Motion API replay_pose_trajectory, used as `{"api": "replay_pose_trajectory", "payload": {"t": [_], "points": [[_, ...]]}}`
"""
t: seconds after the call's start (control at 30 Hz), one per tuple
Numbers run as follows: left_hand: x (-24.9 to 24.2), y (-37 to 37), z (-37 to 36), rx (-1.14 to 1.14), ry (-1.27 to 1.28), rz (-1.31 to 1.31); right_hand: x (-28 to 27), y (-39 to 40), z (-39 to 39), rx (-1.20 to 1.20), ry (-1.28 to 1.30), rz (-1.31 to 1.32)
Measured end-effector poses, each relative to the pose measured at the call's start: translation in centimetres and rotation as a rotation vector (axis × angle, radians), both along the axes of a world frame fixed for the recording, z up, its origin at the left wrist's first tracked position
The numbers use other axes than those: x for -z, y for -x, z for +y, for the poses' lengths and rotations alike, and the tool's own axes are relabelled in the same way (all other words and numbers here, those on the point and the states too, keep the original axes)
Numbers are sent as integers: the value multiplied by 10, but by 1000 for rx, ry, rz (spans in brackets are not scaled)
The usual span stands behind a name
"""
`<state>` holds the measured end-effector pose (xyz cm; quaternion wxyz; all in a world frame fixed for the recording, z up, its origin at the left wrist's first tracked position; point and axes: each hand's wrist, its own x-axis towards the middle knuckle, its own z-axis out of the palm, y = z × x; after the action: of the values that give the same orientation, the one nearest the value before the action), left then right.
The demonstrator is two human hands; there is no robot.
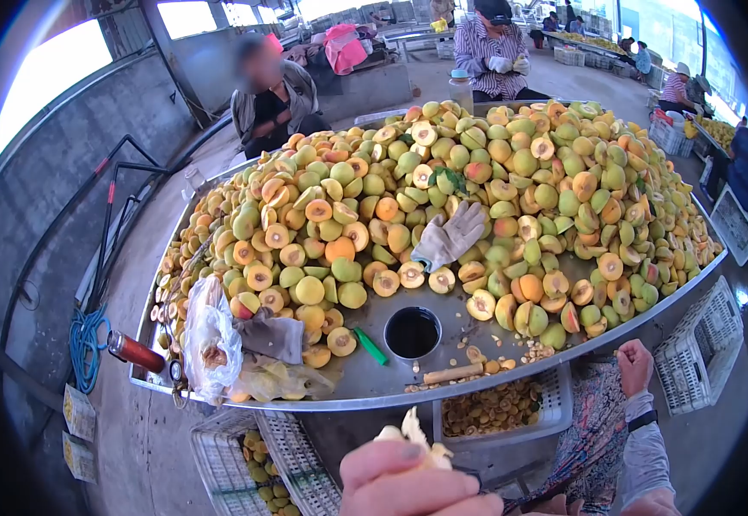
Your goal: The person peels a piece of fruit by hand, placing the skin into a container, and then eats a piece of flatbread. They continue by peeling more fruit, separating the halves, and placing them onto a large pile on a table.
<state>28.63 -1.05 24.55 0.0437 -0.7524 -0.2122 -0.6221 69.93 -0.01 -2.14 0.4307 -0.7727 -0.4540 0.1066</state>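
My left hand (408, 486) is close to the camera at the bottom centre. Its thumb and fingers are closed on a pale, torn piece of food (414, 430), whose kind I cannot make out. Out to the right, my right hand (634, 367) is curled in a loose fist beside patterned cloth (585, 421), and no object shows in it. A dark band (642, 420) circles that wrist. Ahead, a metal table (365, 398) bears a heap of halved yellow-green stone fruit (477, 163), apparently peaches. A grey glove (451, 236) lies on the heap.
A round dark hole (413, 333) opens in the tabletop near a green-handled tool (370, 346) and a wooden stick (453, 373). Plastic bag (211, 344) and red flask (136, 352) are at left. Crates (701, 344) stand around. Two people (275, 99) sit across the table.
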Motion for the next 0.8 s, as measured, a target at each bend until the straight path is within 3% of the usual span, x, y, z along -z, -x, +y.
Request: {"api": "replay_pose_trajectory", "payload": {"t": [0.17, 0.23, 0.4, 0.8], "points": [[0, 7, -11, -83, 58, 71, -1, 1, 0, -39, -28, -12], [7, 13, -4, 9, -44, 50, -3, 2, -1, -34, 3, 6], [6, 14, -2, -102, -88, 35, 2, -3, -1, -39, -17, 42], [10, 27, 2, -1, -73, 78, 4, -2, 0, -32, -43, 29]]}}
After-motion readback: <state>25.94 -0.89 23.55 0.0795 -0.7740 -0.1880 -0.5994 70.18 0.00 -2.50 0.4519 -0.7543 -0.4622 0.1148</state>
